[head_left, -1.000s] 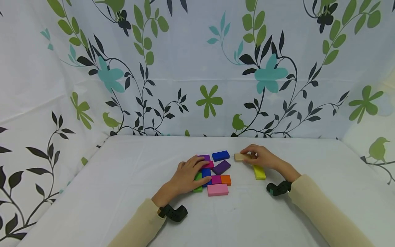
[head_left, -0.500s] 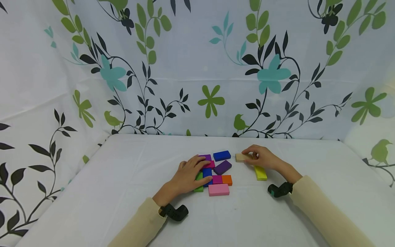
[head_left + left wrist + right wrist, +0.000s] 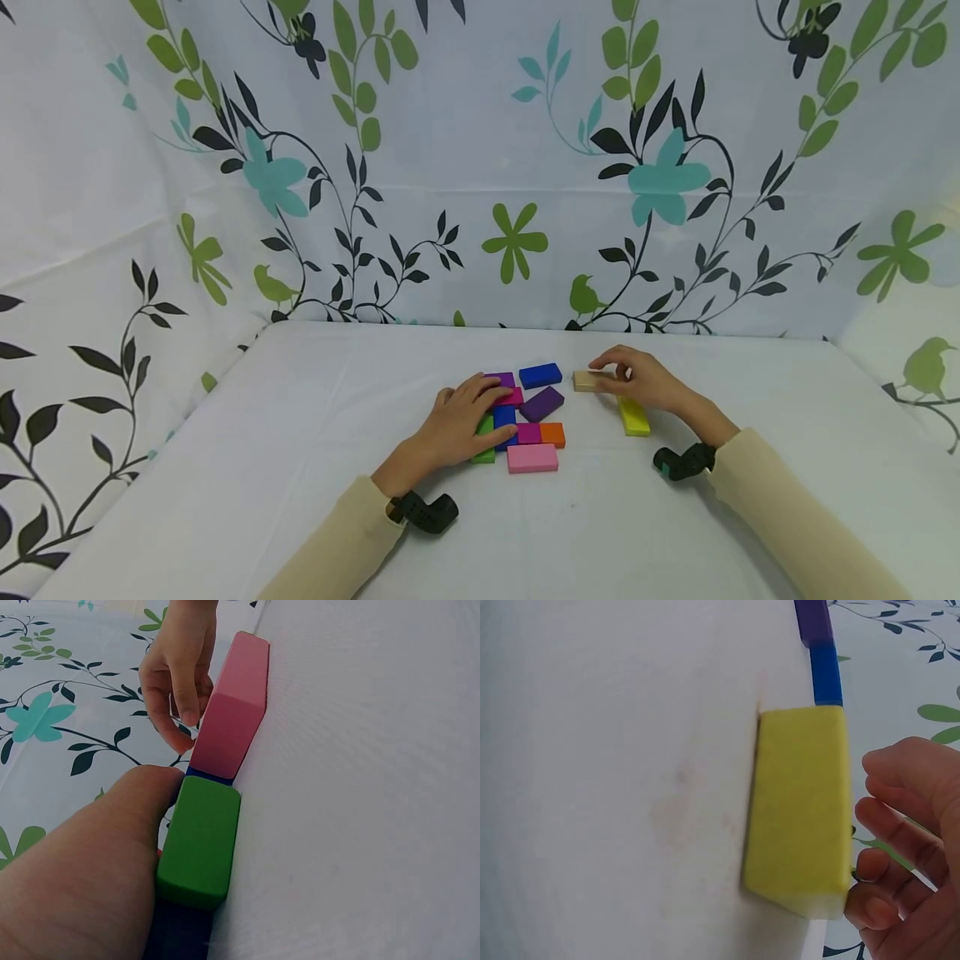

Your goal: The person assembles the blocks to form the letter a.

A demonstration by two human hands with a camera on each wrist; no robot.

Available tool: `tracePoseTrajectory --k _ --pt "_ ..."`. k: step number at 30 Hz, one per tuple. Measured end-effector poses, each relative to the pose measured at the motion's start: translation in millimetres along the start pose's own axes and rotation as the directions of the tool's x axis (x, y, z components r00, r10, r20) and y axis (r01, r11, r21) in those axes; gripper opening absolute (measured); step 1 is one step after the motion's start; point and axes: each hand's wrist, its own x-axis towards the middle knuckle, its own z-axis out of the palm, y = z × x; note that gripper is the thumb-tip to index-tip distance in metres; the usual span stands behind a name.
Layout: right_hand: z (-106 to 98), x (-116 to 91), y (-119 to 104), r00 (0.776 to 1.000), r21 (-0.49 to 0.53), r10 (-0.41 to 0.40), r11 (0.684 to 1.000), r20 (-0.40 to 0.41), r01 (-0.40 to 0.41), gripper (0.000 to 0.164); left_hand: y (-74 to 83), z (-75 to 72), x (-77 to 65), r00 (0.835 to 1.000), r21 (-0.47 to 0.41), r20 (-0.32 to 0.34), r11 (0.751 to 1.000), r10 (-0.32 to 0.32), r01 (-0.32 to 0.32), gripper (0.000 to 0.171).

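Head view: left hand spread over coloured blocks; right hand at tan block farther right, whether pinching I cannot tell.

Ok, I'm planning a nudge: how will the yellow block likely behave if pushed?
The yellow block is probably stiff, given its straight edges and flat faces. Lying flat on the table, it should likely slide rather than roll or tip.

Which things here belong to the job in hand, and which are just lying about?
Likely the job:
beige block and yellow block, by the right hand
green block, front blue block, rear magenta block, partly under the left hand

Perhaps just lying about, untouched:
pink block
orange block
rear blue block
angled purple block
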Motion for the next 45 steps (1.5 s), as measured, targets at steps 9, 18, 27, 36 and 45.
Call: tracePoseTrajectory --k 9,18,27,36,45 --pt "1 0 -5 1.0 -0.002 -0.018 1.0 -0.025 0.018 0.024 1.0 -1.3 0.4 1.0 0.001 0.007 1.0 -0.008 0.008 0.063" --pt "6 1 -13 0.999 0.031 -0.048 0.998 -0.012 0.048 0.023 1.4 -1.6 0.2 1.0 -0.01 0.013 1.0 -0.005 0.006 0.063" --pt "9 7 -26 0.994 0.056 -0.106 0.993 -0.001 0.106 0.023 0.3 -1.7 1.3 1.0 0.002 0.015 1.0 -0.01 0.01 0.063" --pt "18 12 -32 0.988 0.096 -0.136 0.987 0.072 0.129 0.025 2.2 -3.8 0.5 1.0 -0.009 0.026 1.0 -0.014 0.014 0.063" --pt "25 14 -44 0.964 0.07 -0.234 0.971 0.126 0.227 0.025 0.9 -2.0 1.7 1.0 0.002 0.022 1.0 -0.007 0.007 0.064"
